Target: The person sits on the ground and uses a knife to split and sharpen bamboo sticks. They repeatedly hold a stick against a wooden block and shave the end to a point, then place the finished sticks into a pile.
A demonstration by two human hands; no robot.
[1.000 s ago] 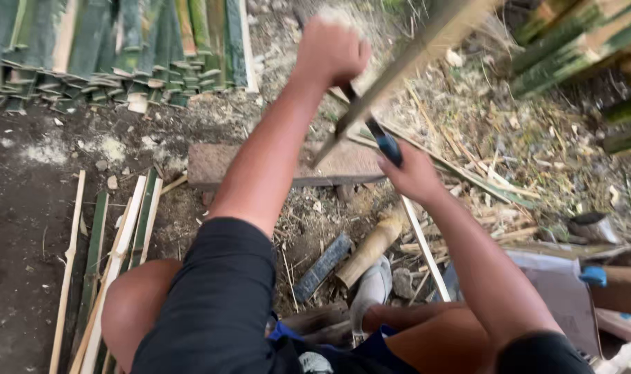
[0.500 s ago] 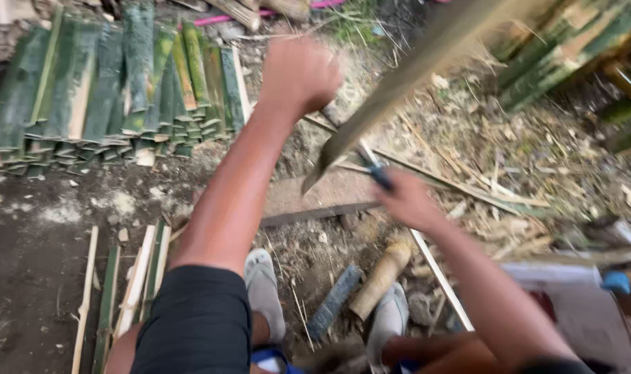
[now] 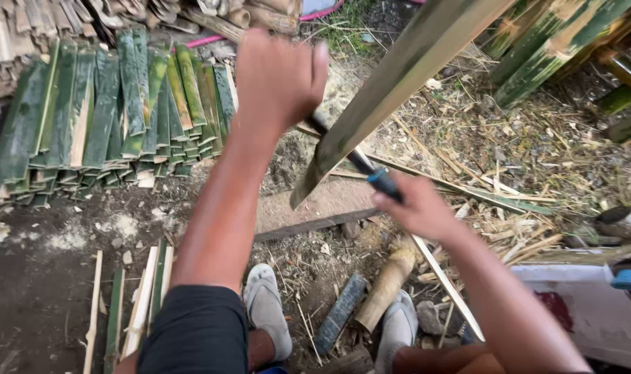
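Since the earlier frame the left hand has risen higher and nearer the camera, and the stack of split green bamboo slats now lies further down in view. That left hand is clenched around the far end of a dark blade, just beside the long green split bamboo strip. The right hand grips the blue-handled knife, which crosses behind the slanted strip. Below, a brown wooden plank lies on the dirt ground.
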